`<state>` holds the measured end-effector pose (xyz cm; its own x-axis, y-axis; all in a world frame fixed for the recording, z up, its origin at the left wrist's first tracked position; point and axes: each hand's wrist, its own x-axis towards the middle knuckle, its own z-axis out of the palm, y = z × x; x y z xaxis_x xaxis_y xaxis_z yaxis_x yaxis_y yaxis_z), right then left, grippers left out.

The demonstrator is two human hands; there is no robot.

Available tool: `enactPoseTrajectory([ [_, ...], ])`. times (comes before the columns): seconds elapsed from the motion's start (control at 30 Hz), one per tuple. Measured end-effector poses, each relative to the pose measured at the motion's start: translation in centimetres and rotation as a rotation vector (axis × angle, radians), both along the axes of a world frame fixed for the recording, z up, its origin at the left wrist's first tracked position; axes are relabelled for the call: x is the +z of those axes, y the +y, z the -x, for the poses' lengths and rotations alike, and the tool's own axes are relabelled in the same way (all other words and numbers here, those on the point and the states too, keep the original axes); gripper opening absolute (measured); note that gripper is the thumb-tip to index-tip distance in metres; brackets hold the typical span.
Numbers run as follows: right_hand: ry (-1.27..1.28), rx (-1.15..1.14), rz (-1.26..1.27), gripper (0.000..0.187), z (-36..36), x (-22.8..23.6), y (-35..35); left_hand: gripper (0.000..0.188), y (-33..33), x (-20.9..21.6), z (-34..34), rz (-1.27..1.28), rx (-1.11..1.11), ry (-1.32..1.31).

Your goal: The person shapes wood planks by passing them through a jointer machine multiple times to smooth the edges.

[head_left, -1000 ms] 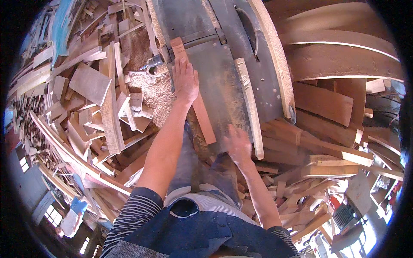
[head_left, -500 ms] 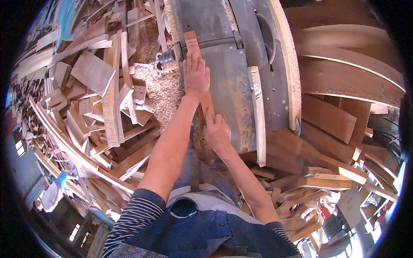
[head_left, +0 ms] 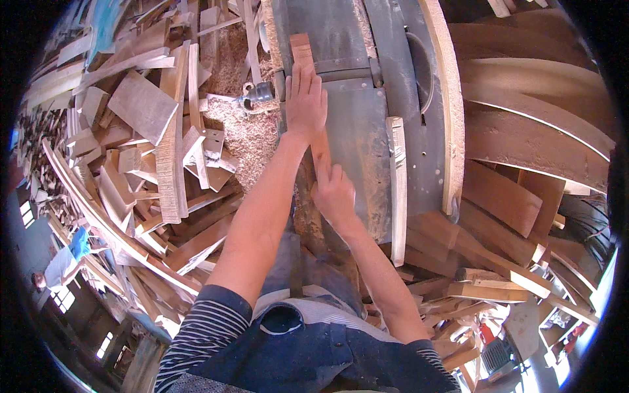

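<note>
A narrow reddish-brown wooden strip (head_left: 320, 152) lies lengthwise along the left edge of a grey metal planer table (head_left: 360, 157). Its far end extends beyond the dark crosswise gap in the table. My left hand (head_left: 305, 111) rests flat on top of the strip, fingers stretched forward and close to that gap. Behind it, my right hand (head_left: 335, 198) grips the strip's near end, the index finger laid along the wood and the other fingers curled. The palm side of both hands is hidden.
A pale wooden batten (head_left: 397, 190) lies on the table's right side. Wood shavings (head_left: 252, 141) and a heap of offcuts (head_left: 144, 108) cover the left. Large brown boards (head_left: 524, 124) are stacked at right. Another person (head_left: 62, 265) shows at the far left.
Both hands and the wooden strip have moved forward along the planer table, so more of the strip extends past the gap. The view has shifted slightly.
</note>
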<state>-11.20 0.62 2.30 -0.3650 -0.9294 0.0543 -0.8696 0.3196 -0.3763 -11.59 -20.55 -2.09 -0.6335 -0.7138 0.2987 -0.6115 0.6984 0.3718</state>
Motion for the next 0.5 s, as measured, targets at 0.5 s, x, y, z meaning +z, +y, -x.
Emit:
enactPoseTrajectory([
  [0.5,-0.054,-0.002,-0.069,0.070,3.1,-0.5,-7.0,0.039,-7.1,-1.7,3.7,0.074,0.018,0.028],
])
